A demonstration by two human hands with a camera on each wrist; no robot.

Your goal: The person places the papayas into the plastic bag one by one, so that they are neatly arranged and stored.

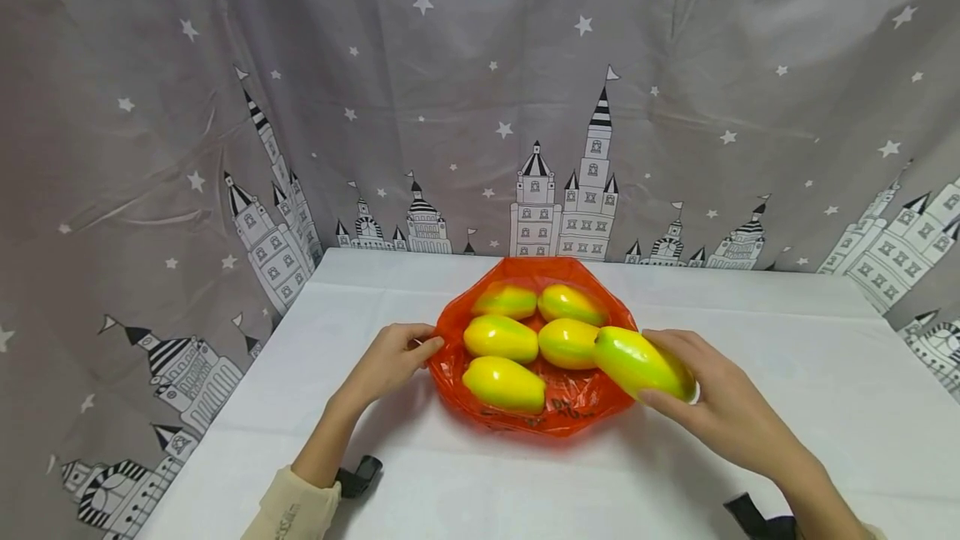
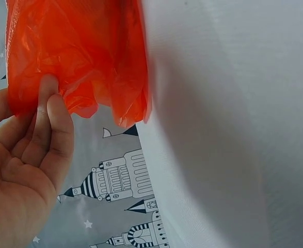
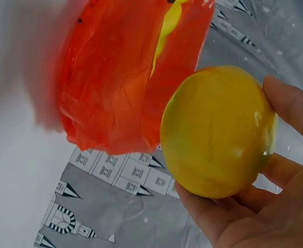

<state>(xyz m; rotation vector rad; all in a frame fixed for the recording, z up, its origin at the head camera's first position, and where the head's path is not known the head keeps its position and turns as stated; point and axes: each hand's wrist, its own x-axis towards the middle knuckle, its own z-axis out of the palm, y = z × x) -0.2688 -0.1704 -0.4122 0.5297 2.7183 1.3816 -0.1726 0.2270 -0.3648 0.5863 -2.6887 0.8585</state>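
A red plastic bag [image 1: 577,390] sits on the table with its mouth spread wide. Several glossy yellow-green papayas [image 1: 501,338] lie inside it. At the bag's left rim, my left hand [image 1: 392,358] pinches the thin plastic between thumb and fingers; the left wrist view shows the red film [image 2: 79,46] hanging over the fingertips. My right hand [image 1: 723,407] grips another papaya [image 1: 645,363] from its right side, thumb below and fingers behind. This papaya overlaps the bag's right rim in the head view, its narrow end toward the bag. Its rounded end [image 3: 216,134] faces the right wrist camera.
A white cloth [image 1: 750,315] covers the table. Behind and to the left hangs a grey curtain [image 1: 465,65] printed with castles and stars. Black straps [image 1: 360,476] are at both wrists.
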